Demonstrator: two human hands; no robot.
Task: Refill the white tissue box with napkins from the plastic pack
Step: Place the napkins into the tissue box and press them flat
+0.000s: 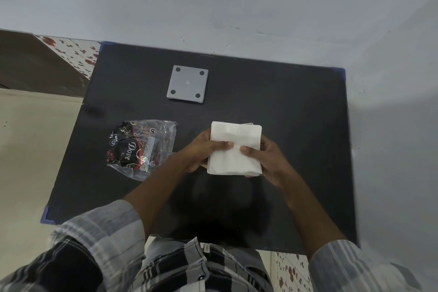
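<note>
1. Checked sleeves (102, 227) lead up to both hands over the black table (296, 125).
2. Left hand (203, 152) and right hand (263, 156) clamp the white napkin stack (234, 147) from either side, thumbs on top, probably squaring it for loading.
3. Left of the hands lies the plastic pack (142, 147), looking emptied.
4. Beyond them rests a grey square panel (187, 84) with four pads, likely the tissue box's underside or base.

left hand (201, 149): fingers curled, thumb on top, gripping | right hand (265, 156): same, mirrored | forearms extended forward, converging
</note>
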